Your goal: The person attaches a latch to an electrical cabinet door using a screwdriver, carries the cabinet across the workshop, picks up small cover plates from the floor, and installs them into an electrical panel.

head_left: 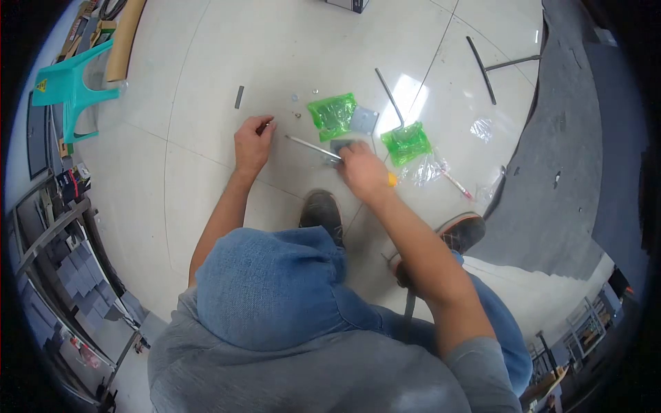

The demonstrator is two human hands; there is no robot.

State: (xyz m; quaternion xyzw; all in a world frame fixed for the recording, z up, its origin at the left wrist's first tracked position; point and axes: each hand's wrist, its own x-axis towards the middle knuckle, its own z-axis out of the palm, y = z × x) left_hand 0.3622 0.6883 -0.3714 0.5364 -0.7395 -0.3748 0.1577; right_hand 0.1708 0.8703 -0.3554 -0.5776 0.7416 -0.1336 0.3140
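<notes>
My right hand (363, 171) is wrapped round a screwdriver (310, 146). Its long metal shaft points left toward my other hand, and a yellow handle end shows behind the palm. Close under the right fingers lies a dark flat piece (339, 145), partly covered by the hand. My left hand (253, 146) is closed in a pinch near the floor; a small dark bit shows at the fingertips, too small to name. Beyond the hands lie a green plastic packet (332, 115), a grey plate (364, 120) and a few small metal parts (298, 115).
A second green packet (406, 143), a bent metal rod (389, 96) and a red-and-white pen-like stick (456, 184) lie to the right. A T-shaped bar (482, 70) is farther off, beside a grey mat (551, 179). A dark strip (239, 97) and a teal stool (72, 89) are at left.
</notes>
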